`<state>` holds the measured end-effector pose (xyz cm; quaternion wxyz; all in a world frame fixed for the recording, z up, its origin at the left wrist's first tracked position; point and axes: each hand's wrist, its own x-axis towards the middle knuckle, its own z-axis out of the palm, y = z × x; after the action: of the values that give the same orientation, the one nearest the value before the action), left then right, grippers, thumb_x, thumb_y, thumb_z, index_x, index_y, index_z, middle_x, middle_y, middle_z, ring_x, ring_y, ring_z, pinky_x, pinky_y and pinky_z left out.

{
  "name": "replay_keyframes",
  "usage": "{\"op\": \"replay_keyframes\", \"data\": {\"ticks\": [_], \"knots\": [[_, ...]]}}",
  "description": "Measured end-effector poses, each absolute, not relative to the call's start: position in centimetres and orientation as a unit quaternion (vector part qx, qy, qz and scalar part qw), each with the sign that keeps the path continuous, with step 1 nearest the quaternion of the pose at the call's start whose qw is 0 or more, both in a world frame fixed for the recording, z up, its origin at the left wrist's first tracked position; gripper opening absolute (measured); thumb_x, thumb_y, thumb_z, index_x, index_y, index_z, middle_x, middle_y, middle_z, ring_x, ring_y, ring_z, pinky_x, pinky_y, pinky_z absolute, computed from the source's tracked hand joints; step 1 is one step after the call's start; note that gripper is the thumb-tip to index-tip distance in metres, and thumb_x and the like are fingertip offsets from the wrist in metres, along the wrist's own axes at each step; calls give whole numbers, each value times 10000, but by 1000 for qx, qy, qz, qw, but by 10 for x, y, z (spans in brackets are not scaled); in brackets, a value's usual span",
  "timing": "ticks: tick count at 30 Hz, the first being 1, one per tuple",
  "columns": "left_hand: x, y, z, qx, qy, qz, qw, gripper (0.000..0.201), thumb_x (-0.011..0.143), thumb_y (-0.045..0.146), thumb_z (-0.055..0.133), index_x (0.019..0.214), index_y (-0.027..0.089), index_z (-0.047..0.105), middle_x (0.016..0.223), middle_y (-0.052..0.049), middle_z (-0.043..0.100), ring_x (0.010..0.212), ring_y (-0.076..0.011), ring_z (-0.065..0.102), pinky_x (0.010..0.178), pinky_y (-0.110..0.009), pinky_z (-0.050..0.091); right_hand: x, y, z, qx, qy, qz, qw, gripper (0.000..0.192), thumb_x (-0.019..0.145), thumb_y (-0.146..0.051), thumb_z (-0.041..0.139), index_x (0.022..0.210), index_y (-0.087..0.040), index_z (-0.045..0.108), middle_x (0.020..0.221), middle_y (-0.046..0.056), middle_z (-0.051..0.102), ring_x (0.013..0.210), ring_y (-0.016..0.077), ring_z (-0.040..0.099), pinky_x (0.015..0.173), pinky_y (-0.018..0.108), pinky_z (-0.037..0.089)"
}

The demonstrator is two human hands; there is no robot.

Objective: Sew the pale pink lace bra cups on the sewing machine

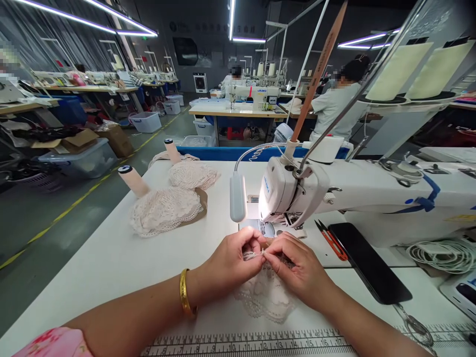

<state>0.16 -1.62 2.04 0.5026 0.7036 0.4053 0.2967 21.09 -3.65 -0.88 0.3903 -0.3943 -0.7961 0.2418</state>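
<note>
A: What is held at the near edge of the white table (111, 258)?

B: A small piece of pale lace (265, 292) is pinched between both hands just in front of the sewing machine (334, 193). The left hand (232, 260) is closed with thumb and fingertips pressed on the lace's upper edge, and a gold bangle (185, 292) is worn at its wrist. The right hand (297, 267) is likewise pressed together on the same edge, so that the fingertips of the two hands are nearly touching.

A: Where is the rest of the lace seen?

B: It is spread flat on the table beneath the hands, just beyond the printed ruler (245, 343) along the near edge.

A: And what is placed around it?

B: Red-handled snips (330, 240) are laid to the right of the hands, with a dark phone (368, 265) just beside them. A coiled white cable (444, 255) is seen further right. To the far left, two stacks of lace pieces (167, 210) are laid on the table, with two pale thread cones (133, 181) near them. A small lamp (238, 196) on a bent neck is hung left of the machine head.

A: Are others seen?

B: People are seated at machines far behind.
</note>
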Motion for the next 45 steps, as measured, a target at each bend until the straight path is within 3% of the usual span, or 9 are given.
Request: {"op": "replay_keyframes", "data": {"ticks": [6,14,19,24,27,31,34,38,45], "knots": [[0,-14,22,704,413,275,509,176,891,337,692,840,183,623,813,26,613,767,-132,531,671,-235,412,210,-36,-6,-389,-801,228,394,146,1046,-229,559,909,-254,603,855,-26,652,805,161,594,742,302,448],[-1,-12,24,742,414,259,460,271,902,437,691,802,190,641,855,-1,618,806,-161,559,702,-269,435,209,-39,0,-429,-794,205,379,180,1017,-258,545,838,-248,550,758,-24,592,715,164,560,666,288,434],[5,-2,26,808,474,160,311,363,927,363,620,633,181,509,768,-18,574,811,-202,529,755,-339,412,201,-28,-10,-490,-788,167,331,205,995,-227,513,791,-244,512,736,-18,568,693,176,549,660,304,409],[8,2,8,867,438,201,127,99,922,247,642,861,176,609,929,-54,640,865,-230,543,786,-383,413,201,-13,-20,-525,-792,124,284,217,995,-214,500,780,-239,518,777,10,612,766,206,582,712,324,427],[7,2,-2,909,346,224,63,199,1009,169,518,859,176,648,900,-51,673,878,-225,569,790,-383,405,204,-11,-22,-544,-787,110,270,175,1009,-236,516,843,-242,568,806,17,646,808,221,622,699,319,444],[3,1,-6,922,304,233,55,206,1027,160,525,914,184,695,880,-38,706,930,-234,608,831,-405,406,207,-15,-25,-537,-797,59,270,127,1042,-260,508,984,-244,620,903,46,714,832,241,665,692,338,466],[1,2,-5,919,310,236,56,181,1024,170,548,957,191,715,929,-37,726,928,-237,621,829,-419,406,210,-20,-22,-502,-822,37,268,198,1055,-218,456,1104,-229,647,1033,91,726,885,253,676,716,363,494],[1,1,-5,920,312,232,42,194,1032,175,527,1046,190,720,986,-66,728,920,-248,626,803,-423,415,214,-24,-16,-461,-848,57,254,270,1044,-155,438,1064,-240,693,1047,91,712,947,249,660,770,369,530],[1,-5,-4,920,327,210,50,208,1029,221,533,1184,178,665,1095,-97,729,1012,-291,630,847,-460,434,218,-20,-18,-470,-846,-15,252,354,987,-95,451,1151,-238,730,1134,100,748,893,247,693,687,351,524]]}}
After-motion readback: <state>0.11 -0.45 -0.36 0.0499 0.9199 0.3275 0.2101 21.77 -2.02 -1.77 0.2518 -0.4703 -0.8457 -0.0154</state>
